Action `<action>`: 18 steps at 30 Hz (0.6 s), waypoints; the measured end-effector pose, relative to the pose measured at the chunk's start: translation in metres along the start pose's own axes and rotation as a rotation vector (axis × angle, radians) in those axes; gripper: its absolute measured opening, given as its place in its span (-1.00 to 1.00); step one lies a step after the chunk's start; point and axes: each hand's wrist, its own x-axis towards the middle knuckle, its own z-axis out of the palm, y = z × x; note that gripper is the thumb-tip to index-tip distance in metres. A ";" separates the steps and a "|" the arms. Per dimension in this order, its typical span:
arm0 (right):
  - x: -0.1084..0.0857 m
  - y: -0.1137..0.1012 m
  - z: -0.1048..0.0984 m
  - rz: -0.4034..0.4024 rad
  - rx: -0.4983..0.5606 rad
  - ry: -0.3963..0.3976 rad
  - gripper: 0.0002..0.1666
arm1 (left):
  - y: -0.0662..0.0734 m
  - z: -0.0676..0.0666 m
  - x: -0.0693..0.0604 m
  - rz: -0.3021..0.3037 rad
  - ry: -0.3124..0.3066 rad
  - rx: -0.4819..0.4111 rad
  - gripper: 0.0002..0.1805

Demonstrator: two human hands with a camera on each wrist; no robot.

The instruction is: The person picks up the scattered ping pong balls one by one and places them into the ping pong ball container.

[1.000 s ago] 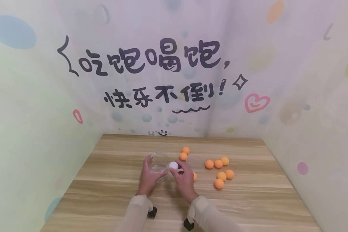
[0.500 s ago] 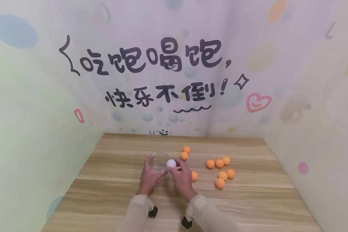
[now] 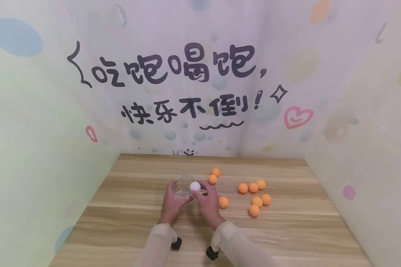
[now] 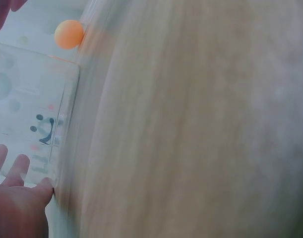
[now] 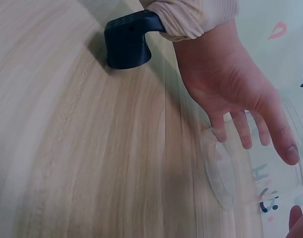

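My left hand grips a clear plastic jar around its side, thumb in front and fingers at the left. In the right wrist view the left hand is spread along the transparent wall of the jar, which stands upright on the table. My right hand pinches a white ping-pong ball between thumb and fingers, at the right side of the jar's rim. Only fingertips of the right hand show in the right wrist view, and the white ball is out of sight there.
Several orange ping-pong balls lie to the right on the wooden table. Two more orange balls touch behind the right hand, and a single orange ball lies beside it. A clear round lid-like disc rests among them.
My right hand has moved a little left with the white ball, from beside the jar to over its right rim. My left hand and the jar have stayed in place.
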 end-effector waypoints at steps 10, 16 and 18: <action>0.005 0.000 0.005 0.049 0.035 -0.023 -0.48 | -0.001 -0.002 0.000 -0.009 -0.008 0.020 0.12; 0.007 -0.002 0.011 0.083 0.030 -0.017 -0.52 | -0.002 -0.002 0.001 -0.027 -0.004 0.039 0.14; 0.007 -0.004 0.013 0.092 0.029 -0.014 -0.54 | -0.001 -0.003 0.001 -0.028 -0.005 0.047 0.13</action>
